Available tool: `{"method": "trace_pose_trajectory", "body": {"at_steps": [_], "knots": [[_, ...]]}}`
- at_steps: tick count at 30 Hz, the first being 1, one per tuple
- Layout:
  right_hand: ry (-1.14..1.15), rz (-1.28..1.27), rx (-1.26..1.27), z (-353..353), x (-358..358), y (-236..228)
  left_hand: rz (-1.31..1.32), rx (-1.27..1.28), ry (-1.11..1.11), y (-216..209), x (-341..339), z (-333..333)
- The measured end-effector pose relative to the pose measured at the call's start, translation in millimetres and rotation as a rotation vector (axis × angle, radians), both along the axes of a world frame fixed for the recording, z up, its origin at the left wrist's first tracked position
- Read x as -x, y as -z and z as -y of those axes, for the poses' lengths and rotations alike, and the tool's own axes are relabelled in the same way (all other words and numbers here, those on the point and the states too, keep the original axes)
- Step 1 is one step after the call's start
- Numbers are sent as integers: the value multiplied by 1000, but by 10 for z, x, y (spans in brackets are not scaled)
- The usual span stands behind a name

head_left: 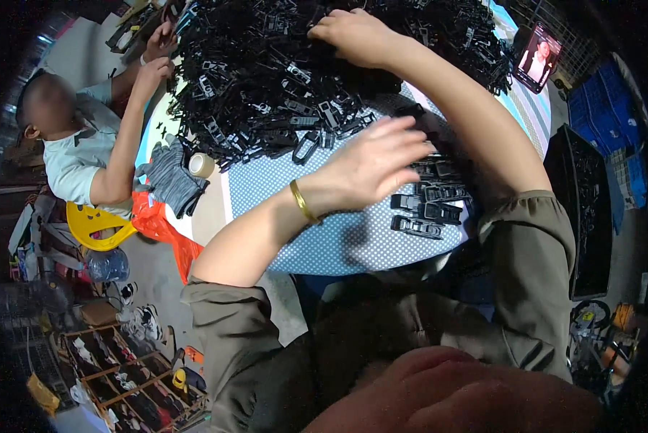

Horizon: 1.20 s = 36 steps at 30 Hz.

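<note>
My left hand (374, 166), with a gold bracelet (303, 201) at its wrist, hovers palm down over the dotted cloth (324, 245). Its fingers are spread, and nothing is in it. Just right of it, several black plastic buckle-like pieces (439, 195) lie grouped in rows. Farther off, my right hand (356, 37) reaches into a big heap of black plastic pieces (259, 79). The fingers there are bent and close together; what they grip, if anything, is hidden against the dark heap.
At the left a person (86, 144) sits by the heap. Near them lie a tape roll (201, 165), a grey striped cloth item (172, 180) and a red plastic bag (158, 220). A lit phone-like screen (539, 59) stands at the far right, with blue crates (601, 108) beyond.
</note>
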State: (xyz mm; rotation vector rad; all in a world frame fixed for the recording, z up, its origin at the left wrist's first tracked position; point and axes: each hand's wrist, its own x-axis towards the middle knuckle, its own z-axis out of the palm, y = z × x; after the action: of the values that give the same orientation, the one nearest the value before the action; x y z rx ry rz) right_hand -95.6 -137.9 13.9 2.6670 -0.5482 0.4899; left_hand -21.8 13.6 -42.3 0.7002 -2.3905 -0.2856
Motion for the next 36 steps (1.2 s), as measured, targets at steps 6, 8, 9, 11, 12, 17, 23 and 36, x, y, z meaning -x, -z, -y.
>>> {"method": "trace_pose_trajectory", "body": {"at_steps": [6, 8, 9, 11, 12, 17, 23, 36], "knots": [[-83, 170, 5, 183, 341, 102, -119, 68, -348, -5, -140, 183], [-83, 220, -39, 180, 561, 179, -121, 102, -428, 8, -194, 245], [-89, 276, -89, 133, 628, 198, -119, 116, -485, 26, -239, 264], [-70, 349, -108, -10, 790, 231, -109, 85, -553, 13, -298, 285], [-47, 422, -128, -68, 870, 237, -108, 92, -578, 6, -313, 303], [30, 465, -393, -143, 1116, 330, -73, 99, -658, 24, -367, 390], [-23, 161, -747, -272, 1190, 222, 324, 157, -785, -32, -322, 564], [-42, -25, -664, -370, 1081, 303, 551, 289, -716, -172, -469, 905]]}}
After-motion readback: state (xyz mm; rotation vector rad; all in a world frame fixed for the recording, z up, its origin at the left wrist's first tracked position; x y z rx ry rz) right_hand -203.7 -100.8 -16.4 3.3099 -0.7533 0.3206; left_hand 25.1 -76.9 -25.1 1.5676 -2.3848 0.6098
